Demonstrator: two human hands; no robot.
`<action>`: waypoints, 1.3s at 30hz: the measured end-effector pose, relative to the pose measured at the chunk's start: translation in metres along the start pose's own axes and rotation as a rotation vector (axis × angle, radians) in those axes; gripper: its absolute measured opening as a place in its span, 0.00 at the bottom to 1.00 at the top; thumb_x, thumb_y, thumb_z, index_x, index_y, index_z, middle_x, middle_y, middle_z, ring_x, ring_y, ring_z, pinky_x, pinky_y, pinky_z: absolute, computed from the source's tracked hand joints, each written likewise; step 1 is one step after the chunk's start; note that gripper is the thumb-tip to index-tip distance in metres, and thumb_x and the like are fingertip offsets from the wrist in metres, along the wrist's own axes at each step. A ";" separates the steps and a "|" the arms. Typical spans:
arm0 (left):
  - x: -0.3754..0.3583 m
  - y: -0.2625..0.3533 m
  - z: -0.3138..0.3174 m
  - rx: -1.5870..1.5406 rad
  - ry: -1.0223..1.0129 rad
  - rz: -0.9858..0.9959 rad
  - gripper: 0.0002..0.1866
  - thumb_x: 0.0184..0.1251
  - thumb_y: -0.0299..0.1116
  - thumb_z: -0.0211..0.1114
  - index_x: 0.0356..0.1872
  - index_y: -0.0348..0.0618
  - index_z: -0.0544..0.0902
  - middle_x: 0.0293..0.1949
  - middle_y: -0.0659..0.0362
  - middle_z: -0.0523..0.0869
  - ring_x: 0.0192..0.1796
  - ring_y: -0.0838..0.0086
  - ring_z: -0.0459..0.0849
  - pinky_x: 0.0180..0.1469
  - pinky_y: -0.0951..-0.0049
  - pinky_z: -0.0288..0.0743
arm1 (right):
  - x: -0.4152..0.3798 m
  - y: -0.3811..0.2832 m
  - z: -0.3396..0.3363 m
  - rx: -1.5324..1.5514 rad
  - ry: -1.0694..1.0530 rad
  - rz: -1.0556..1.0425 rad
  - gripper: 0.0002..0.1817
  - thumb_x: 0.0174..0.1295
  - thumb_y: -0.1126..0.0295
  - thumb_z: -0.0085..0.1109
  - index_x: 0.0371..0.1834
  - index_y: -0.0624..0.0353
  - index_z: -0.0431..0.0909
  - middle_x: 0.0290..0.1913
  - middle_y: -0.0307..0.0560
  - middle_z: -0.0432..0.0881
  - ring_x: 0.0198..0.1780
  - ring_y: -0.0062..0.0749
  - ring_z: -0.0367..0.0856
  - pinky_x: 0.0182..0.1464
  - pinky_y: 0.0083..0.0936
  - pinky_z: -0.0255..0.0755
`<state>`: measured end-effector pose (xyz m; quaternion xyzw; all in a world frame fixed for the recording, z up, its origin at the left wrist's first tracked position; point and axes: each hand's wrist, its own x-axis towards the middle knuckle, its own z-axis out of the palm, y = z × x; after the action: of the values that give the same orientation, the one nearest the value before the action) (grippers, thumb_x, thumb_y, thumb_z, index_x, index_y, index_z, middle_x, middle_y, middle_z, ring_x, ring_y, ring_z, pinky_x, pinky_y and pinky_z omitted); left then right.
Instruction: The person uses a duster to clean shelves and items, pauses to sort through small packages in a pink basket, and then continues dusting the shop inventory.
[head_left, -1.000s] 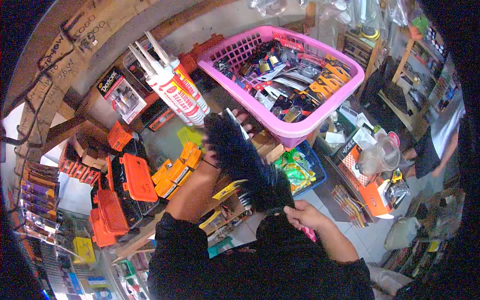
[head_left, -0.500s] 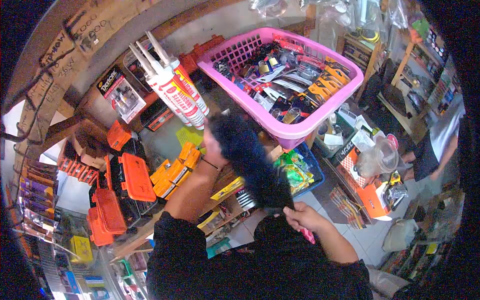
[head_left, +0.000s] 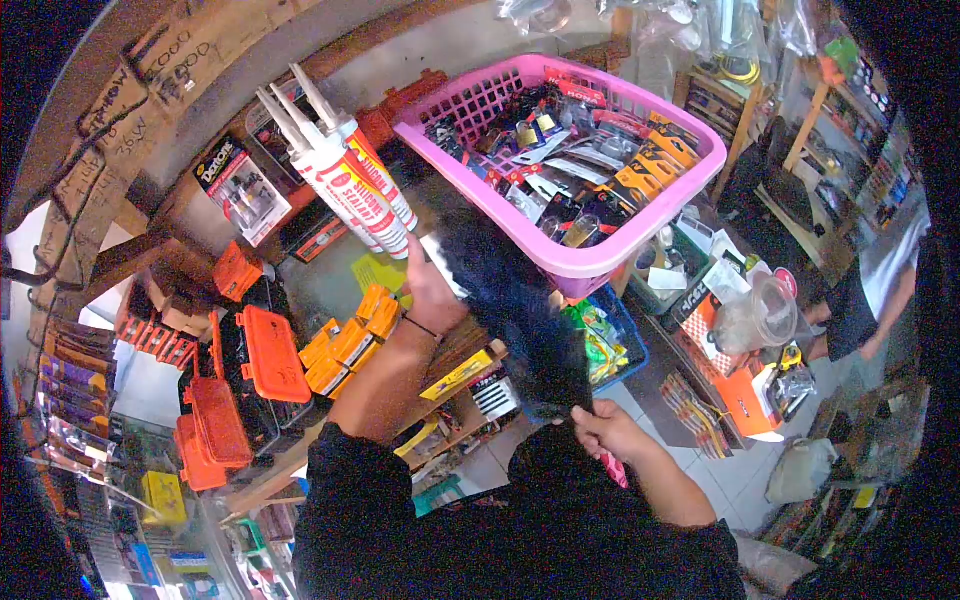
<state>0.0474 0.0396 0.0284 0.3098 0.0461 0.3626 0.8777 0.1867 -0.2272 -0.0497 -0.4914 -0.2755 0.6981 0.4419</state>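
A dark, blurred, soft-looking item point(head_left: 520, 310) stretches between my two hands, in front of the pink basket. At its upper left end, my left hand point(head_left: 437, 298) is closed on it, beside a whitish strip. My right hand point(head_left: 607, 432) pinches its lower right end, with a bit of pink showing below the fingers. White and red silicone sealant tubes point(head_left: 355, 190) stand just above my left hand. The pink basket point(head_left: 590, 262), holding packaged goods and padlocks, sits beyond the dark item.
Orange cases point(head_left: 275, 355) and yellow-orange boxes point(head_left: 345, 345) lie left of my left forearm. A blue crate point(head_left: 640, 362) with green packets is behind the dark item. Another person point(head_left: 880, 290) is at the far right, near a clear plastic tub point(head_left: 765, 310).
The dark item has shifted slightly, and a whitish strip now shows beside my left hand. My left hand has turned a little; my right hand has barely moved.
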 end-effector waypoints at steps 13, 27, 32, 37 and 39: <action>-0.001 -0.002 -0.012 -0.189 -0.313 -0.054 0.42 0.56 0.68 0.33 0.57 0.40 0.65 0.53 0.48 0.72 0.53 0.53 0.71 0.57 0.54 0.64 | -0.005 -0.006 0.015 -0.023 -0.060 0.038 0.19 0.62 0.57 0.48 0.16 0.56 0.64 0.11 0.35 0.64 0.11 0.18 0.59 0.12 0.19 0.52; 0.002 -0.001 -0.003 -0.541 -0.145 -0.168 0.44 0.54 0.69 0.37 0.60 0.40 0.59 0.57 0.46 0.67 0.57 0.53 0.68 0.59 0.50 0.59 | -0.004 -0.002 0.014 0.076 0.053 0.019 0.20 0.63 0.58 0.47 0.13 0.53 0.62 0.10 0.35 0.63 0.10 0.18 0.58 0.13 0.18 0.52; -0.001 -0.003 0.016 0.058 0.066 0.044 0.42 0.56 0.67 0.38 0.60 0.39 0.61 0.56 0.46 0.68 0.56 0.53 0.69 0.59 0.51 0.60 | -0.003 -0.002 0.011 0.023 0.023 -0.033 0.21 0.63 0.57 0.46 0.14 0.55 0.64 0.10 0.35 0.63 0.10 0.18 0.59 0.13 0.18 0.54; -0.005 -0.002 -0.006 -0.233 -0.314 -0.097 0.38 0.59 0.63 0.38 0.57 0.37 0.63 0.54 0.47 0.71 0.56 0.52 0.69 0.60 0.52 0.59 | -0.005 0.001 0.016 -0.047 -0.030 0.031 0.22 0.63 0.56 0.46 0.13 0.55 0.64 0.10 0.36 0.63 0.10 0.19 0.59 0.13 0.18 0.54; 0.001 -0.004 -0.019 -0.242 -0.255 -0.134 0.39 0.58 0.65 0.37 0.56 0.37 0.65 0.53 0.47 0.72 0.56 0.53 0.69 0.60 0.52 0.59 | -0.007 -0.003 0.017 -0.082 -0.010 0.004 0.22 0.63 0.56 0.46 0.13 0.55 0.64 0.10 0.35 0.63 0.10 0.19 0.59 0.13 0.18 0.55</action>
<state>0.0448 0.0474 0.0108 0.2416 -0.0890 0.2642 0.9294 0.1730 -0.2310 -0.0380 -0.5061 -0.3052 0.6895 0.4186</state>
